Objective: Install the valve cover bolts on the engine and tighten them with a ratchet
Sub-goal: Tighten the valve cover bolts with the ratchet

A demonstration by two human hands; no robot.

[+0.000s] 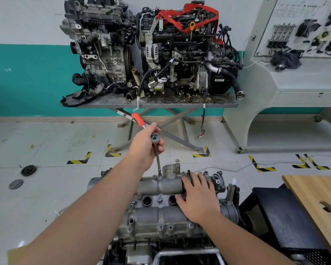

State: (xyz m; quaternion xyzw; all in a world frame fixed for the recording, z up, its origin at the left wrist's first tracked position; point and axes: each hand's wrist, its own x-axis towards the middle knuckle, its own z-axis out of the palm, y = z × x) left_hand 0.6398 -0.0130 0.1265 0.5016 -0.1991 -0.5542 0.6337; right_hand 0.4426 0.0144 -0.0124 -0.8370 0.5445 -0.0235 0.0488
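The grey aluminium valve cover (161,215) tops the engine at bottom centre. My left hand (146,145) grips the head of a ratchet (154,139) whose red handle (138,118) points up and left. A long extension (157,158) runs down from the ratchet to a bolt (160,173) on the cover's far edge. My right hand (198,197) lies flat on the right part of the cover, fingers spread. Several bolts sit along the cover's near edge (160,227). One bolt (177,161) stands raised on a bracket at the far side.
Two engines (153,48) stand on a metal table (161,105) across the floor. A wooden board (317,199) lies at the right over a black box (283,217). Two round black parts (28,170) lie on the floor at left. A grey display console (294,77) stands far right.
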